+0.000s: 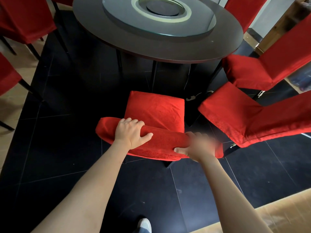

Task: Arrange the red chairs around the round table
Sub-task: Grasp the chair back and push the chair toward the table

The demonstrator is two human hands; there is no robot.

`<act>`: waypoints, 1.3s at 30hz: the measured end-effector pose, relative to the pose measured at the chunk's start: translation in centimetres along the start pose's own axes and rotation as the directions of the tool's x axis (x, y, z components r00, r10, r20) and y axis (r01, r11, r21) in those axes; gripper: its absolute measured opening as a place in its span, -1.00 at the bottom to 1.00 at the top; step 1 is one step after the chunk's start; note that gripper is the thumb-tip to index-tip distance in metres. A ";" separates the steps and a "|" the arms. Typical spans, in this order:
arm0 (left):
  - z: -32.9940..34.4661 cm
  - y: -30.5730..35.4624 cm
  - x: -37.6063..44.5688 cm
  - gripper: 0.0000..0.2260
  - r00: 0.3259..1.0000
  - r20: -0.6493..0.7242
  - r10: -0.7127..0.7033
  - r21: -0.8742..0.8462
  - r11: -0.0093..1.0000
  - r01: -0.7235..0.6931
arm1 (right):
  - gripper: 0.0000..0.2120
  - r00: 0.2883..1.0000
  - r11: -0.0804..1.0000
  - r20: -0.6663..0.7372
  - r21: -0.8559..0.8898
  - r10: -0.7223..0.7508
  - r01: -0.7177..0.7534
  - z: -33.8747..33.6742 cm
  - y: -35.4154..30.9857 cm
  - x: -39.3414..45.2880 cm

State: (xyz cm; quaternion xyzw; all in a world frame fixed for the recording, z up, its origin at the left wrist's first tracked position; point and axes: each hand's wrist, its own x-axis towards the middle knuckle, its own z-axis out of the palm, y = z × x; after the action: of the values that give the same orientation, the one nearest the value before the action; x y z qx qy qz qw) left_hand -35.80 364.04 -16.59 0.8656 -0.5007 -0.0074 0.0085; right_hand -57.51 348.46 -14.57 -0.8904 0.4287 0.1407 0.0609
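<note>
A red-covered chair [156,108] stands in front of me, its seat pointing toward the dark round table [104,32]. My left hand [130,133] grips the left part of the chair's backrest top, fingers curled over it. My right hand [198,147] grips the right part of the same backrest, thumb underneath; it is blurred. A gap of dark floor lies between the seat's front edge and the table's rim.
Two more red chairs [244,115] [252,71] stand close on the right, the nearer one almost touching my chair. Other red chairs [25,19] stand at the left and back. A glass turntable [202,21] sits on the table. Black tiles [58,140] cover the floor.
</note>
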 end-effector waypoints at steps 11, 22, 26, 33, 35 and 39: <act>-0.9 0.3 -0.2 -0.31 0.996 0.019 -0.082 -0.070 0.994 0.083 | 0.08 0.997 0.997 0.055 0.056 -0.050 0.047 -0.5 0.3 0.3; -7.7 -9.8 -4.5 -0.31 0.897 -0.110 -0.428 -0.116 0.902 0.416 | 0.07 0.927 0.920 -0.009 0.123 -0.374 0.373 -5.0 -8.6 2.4; -9.4 -14.2 -7.4 -0.32 0.836 -0.154 -0.527 -0.159 0.848 0.505 | 0.05 0.877 0.871 -0.048 0.102 -0.479 0.481 -7.1 -14.9 3.7; -12.4 -25.3 -13.0 -0.33 0.696 -0.237 -0.678 -0.190 0.735 0.651 | 0.07 0.753 0.753 -0.094 0.045 -0.651 0.657 -10.6 -29.7 5.0; -13.2 -29.4 -14.4 -0.33 0.651 -0.265 -0.712 -0.192 0.700 0.687 | 0.07 0.716 0.717 -0.098 0.031 -0.692 0.697 -11.4 -34.7 4.9; -14.5 -37.1 -16.2 -0.32 0.571 -0.277 -0.773 -0.234 0.630 0.741 | 0.09 0.670 0.671 -0.102 0.019 -0.736 0.741 -12.6 -43.8 4.8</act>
State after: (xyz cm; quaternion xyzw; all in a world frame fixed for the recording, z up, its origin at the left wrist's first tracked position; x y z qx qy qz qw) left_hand -11.39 396.68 -2.83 0.9810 -0.0711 0.1213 0.1333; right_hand -17.96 369.40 -4.55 -0.9906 0.0382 0.0533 0.1204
